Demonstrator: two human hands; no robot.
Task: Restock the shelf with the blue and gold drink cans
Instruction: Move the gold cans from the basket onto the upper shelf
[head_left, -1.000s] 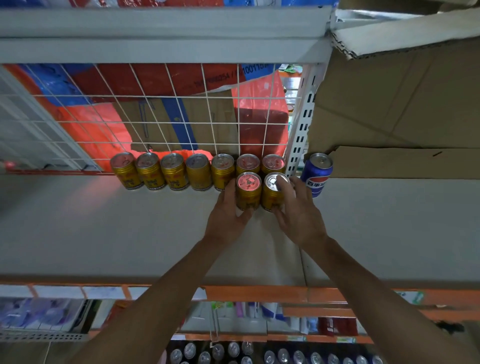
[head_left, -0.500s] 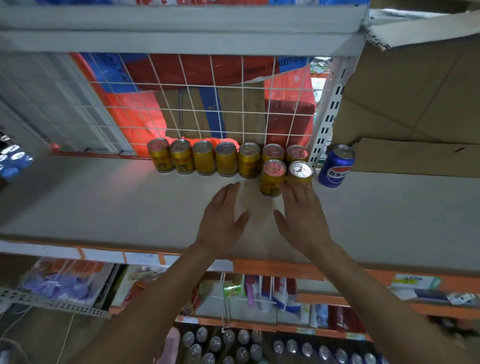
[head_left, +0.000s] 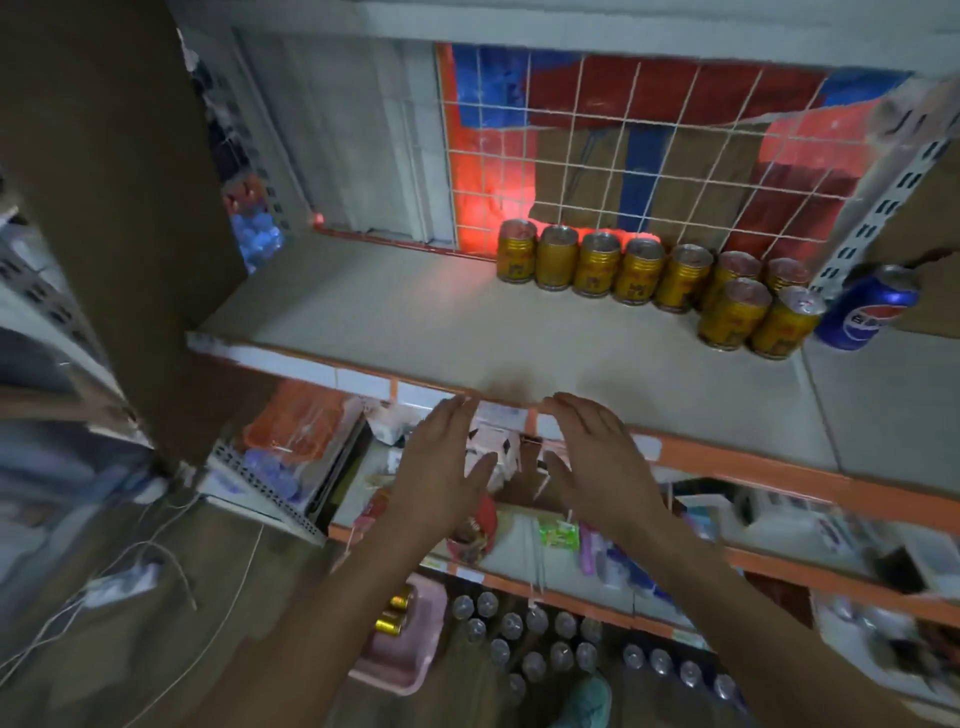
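Gold drink cans stood at the rear of the shelf, seven in a back row and two starting a second row at its right end; one blue can stood just beyond the shelf's upright. By that showing, your restocking was judged barely begun. Your left hand and right hand hovered at the shelf's front edge, palms down, fingers straight, grasping nothing.

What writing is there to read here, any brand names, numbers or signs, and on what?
Nothing reads clearly enough to quote.
Blue can: round red, white and blue logo with white characters, too blurred to read.
Gold cans: dark print, too blurred.
Shelf-edge labels: white, too blurred.
Green packet below: too small.
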